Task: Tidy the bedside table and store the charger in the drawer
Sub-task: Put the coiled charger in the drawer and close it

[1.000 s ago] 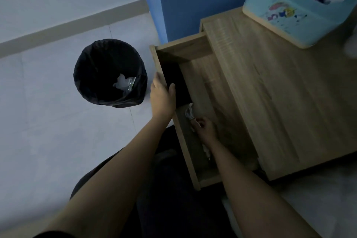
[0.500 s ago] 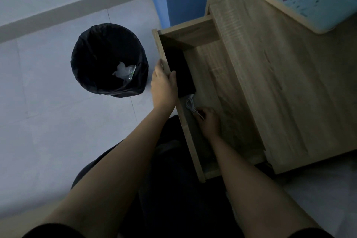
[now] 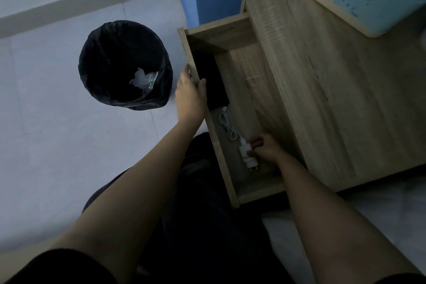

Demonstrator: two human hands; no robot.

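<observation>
- Charger (image 3: 247, 154) lies on the floor of the open drawer (image 3: 260, 192), near its front panel and toward the end nearest the person; it is one white plug block with one white cable (image 3: 227, 125).
- Long axis runs roughly along the drawer's front panel: two pins point toward the person's end, and the cable leads off the other end in a loose bundle toward a dark flat object (image 3: 213, 83) lying farther along the same side.
- Right hand (image 3: 268, 148) is inside the drawer just beside the plug block, fingers curled; fingertips meet the block's side, but whether they pinch it or only touch it cannot be told in the dim light.
- Left hand (image 3: 190, 93) is clamped over the top edge of the drawer's front panel, thumb inside, fingers outside.
- Bedside table (image 3: 322, 99) top carries one pale blue basket (image 3: 359, 4) at its far corner.
- One black-lined bin (image 3: 124, 64) stands on the tiled floor to the left of the drawer, with crumpled white scraps inside.
</observation>
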